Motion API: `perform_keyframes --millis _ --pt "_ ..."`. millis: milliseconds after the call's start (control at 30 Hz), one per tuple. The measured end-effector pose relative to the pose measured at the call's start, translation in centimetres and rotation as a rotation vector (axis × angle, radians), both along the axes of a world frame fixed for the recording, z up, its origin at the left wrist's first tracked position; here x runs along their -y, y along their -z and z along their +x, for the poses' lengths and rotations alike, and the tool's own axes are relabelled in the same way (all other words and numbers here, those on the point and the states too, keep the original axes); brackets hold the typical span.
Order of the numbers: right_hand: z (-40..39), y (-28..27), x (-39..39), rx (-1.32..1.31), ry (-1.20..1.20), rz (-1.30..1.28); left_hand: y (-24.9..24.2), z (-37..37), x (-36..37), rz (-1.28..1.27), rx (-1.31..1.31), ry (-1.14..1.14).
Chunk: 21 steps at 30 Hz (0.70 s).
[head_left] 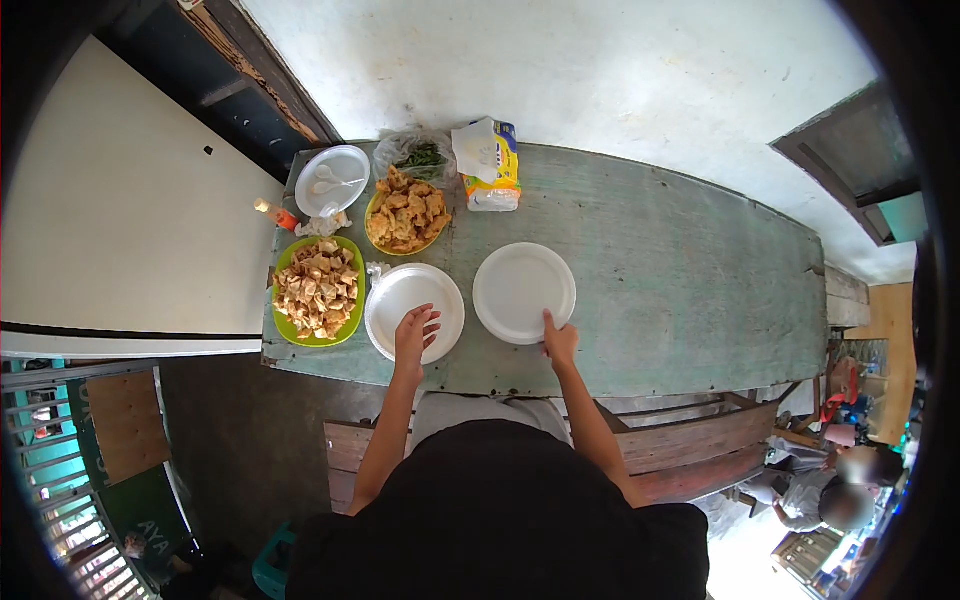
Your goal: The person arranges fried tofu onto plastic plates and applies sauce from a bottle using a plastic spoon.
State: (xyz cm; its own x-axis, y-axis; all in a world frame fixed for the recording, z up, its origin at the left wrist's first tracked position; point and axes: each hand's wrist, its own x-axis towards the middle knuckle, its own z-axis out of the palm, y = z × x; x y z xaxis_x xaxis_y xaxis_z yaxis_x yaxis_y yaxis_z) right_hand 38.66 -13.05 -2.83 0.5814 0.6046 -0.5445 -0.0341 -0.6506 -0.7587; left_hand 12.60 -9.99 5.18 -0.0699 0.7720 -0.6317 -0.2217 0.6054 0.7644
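Observation:
My right hand (561, 342) pinches the near rim of a round white plate (520, 285), thumb on top and the other fingers curled at the edge. To its left lies another round white plate (390, 300). Over that plate's near side hovers my left hand (414, 333), fingers apart and slightly bent, holding nothing. A green plate (280, 322) heaped with folded, browned fried pieces (318, 287) sits left of it. Behind is a yellow plate (412, 250) piled with golden fried fritters (408, 212).
Along the back stand a white plate with plastic spoons (325, 165), a clear bag of green chillies or leaves (422, 158) and a tissue pack (492, 175). A red sauce bottle (280, 215) lies at the left edge. The green table (690, 270) stretches right; people (815, 500) are at far right.

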Motion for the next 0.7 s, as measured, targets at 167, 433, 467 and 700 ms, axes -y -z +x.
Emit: perform_keyframes --millis 167,433,467,700 --pt "1.6 -0.6 0.7 0.533 -0.392 -0.471 -0.5 0.1 -1.1 0.011 0.037 0.005" --pt "1.9 0.1 -0.3 0.683 -0.212 0.434 0.0 0.0 -2.2 0.258 0.038 -0.091" --pt "1.3 -1.0 -1.2 0.519 -0.074 0.460 -0.7 -0.1 -2.6 0.207 0.005 -0.120" --pt "-1.9 -3.6 -6.0 0.753 -0.440 0.309 -1.5 -3.2 -5.7 0.089 -0.083 -0.177"
